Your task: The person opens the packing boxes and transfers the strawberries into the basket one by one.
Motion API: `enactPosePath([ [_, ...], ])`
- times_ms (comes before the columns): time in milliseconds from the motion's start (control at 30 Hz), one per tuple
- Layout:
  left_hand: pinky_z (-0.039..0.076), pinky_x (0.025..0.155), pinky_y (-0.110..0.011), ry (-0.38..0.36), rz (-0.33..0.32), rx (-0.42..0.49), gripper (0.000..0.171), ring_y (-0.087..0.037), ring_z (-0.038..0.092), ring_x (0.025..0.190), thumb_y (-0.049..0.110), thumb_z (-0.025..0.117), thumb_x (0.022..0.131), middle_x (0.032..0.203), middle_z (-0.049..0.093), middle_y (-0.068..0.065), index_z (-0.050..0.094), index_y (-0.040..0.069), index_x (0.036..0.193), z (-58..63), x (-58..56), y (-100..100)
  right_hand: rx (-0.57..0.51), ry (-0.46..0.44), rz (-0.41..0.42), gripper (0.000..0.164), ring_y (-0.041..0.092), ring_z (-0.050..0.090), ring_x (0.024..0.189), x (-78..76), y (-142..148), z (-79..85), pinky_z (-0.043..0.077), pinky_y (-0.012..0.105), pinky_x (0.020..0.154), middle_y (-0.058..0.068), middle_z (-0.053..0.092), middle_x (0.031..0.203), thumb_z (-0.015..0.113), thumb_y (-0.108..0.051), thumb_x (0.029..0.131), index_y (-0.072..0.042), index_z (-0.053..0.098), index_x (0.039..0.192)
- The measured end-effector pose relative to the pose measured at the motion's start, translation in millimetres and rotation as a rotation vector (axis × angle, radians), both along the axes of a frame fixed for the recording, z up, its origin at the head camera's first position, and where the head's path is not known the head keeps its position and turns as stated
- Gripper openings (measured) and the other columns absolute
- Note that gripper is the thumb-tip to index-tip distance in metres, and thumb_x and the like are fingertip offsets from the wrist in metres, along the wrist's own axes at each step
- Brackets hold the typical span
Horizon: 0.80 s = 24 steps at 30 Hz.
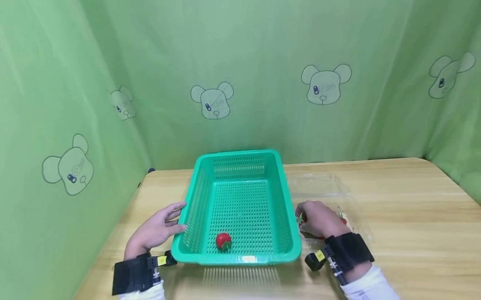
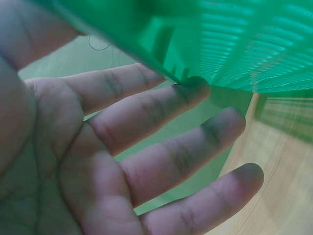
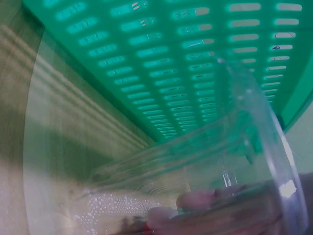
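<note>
Spread left hand (image 1: 154, 229) touches green rectangular plastic basket (image 1: 202, 259); right hand (image 1: 322, 218), just rightward, seemingly pinches a red, green-topped fruit (image 1: 301, 220).

The basket (image 1: 243, 209) is smooth, glossy plastic.

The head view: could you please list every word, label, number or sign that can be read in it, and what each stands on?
No text reads clearly.
Green curtain: lettering inside the printed bear heads, too blurred to read.
Yellow tags at the wrists: marks too small to read.
Right sleeve: faint marks, too blurred to read.
Green basket: a pale patch on its near rim, no lettering legible.
</note>
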<state>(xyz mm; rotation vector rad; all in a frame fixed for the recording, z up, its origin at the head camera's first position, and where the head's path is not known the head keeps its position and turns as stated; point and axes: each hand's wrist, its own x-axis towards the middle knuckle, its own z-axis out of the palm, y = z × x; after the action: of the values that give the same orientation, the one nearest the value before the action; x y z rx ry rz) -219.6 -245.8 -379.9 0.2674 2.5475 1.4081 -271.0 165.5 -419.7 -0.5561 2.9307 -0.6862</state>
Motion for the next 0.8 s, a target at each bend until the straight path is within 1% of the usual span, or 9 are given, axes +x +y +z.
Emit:
enactPosePath([
  [67, 0.033, 0.105, -0.061, -0.006, 0.002, 0.002, 0.066, -0.048, 0.035, 0.13, 0.013, 0.063, 0.09, 0.149, 0.03, -0.03, 0.029, 0.003, 0.146, 1.4, 0.2, -0.8, 0.007, -0.008, -0.001, 0.023, 0.018, 0.051, 0.065, -0.6, -1.7, 1.1, 0.046, 0.034, 0.058, 0.003, 0.058, 0.073, 0.074, -0.002, 0.072, -0.004, 0.065, 0.093],
  [267, 0.033, 0.104, -0.062, 0.002, 0.013, 0.025, 0.066, -0.049, 0.035, 0.129, 0.013, 0.063, 0.089, 0.148, 0.031, -0.03, 0.031, 0.003, 0.145, 1.2, 1.6, 0.4, -0.008, 0.014, -0.026, 0.024, 0.017, 0.05, 0.063, 2.1, -3.1, -1.5, 0.045, 0.033, 0.055, 0.002, 0.056, 0.07, 0.073, -0.001, 0.072, -0.004, 0.066, 0.094],
  [533, 0.033, 0.103, -0.063, -0.001, -0.037, 0.036, 0.066, -0.052, 0.035, 0.127, 0.015, 0.063, 0.09, 0.148, 0.029, -0.033, 0.029, -0.001, 0.145, -6.1, 3.0, 1.0, -0.017, 0.012, -0.025, 0.026, 0.015, 0.053, 0.066, 8.5, 2.1, -9.6, 0.048, 0.035, 0.056, 0.002, 0.061, 0.074, 0.074, -0.001, 0.07, -0.004, 0.066, 0.095],
  [667, 0.033, 0.104, -0.063, -0.001, -0.043, 0.046, 0.067, -0.052, 0.034, 0.128, 0.016, 0.063, 0.091, 0.148, 0.028, -0.032, 0.028, -0.001, 0.145, -7.3, -0.1, -0.4, -0.018, 0.021, -0.02, 0.027, 0.016, 0.055, 0.067, 5.4, 2.0, -9.0, 0.05, 0.037, 0.057, 0.003, 0.062, 0.076, 0.074, -0.001, 0.07, -0.005, 0.066, 0.095],
  [800, 0.034, 0.103, -0.062, 0.009, -0.025, 0.046, 0.066, -0.051, 0.034, 0.129, 0.015, 0.063, 0.09, 0.147, 0.03, -0.032, 0.029, 0.0, 0.145, -4.4, -3.2, -4.1, -0.021, 0.039, -0.006, 0.026, 0.016, 0.056, 0.068, -1.9, -1.8, -6.5, 0.05, 0.037, 0.058, 0.003, 0.063, 0.076, 0.074, -0.002, 0.07, -0.005, 0.066, 0.094],
])
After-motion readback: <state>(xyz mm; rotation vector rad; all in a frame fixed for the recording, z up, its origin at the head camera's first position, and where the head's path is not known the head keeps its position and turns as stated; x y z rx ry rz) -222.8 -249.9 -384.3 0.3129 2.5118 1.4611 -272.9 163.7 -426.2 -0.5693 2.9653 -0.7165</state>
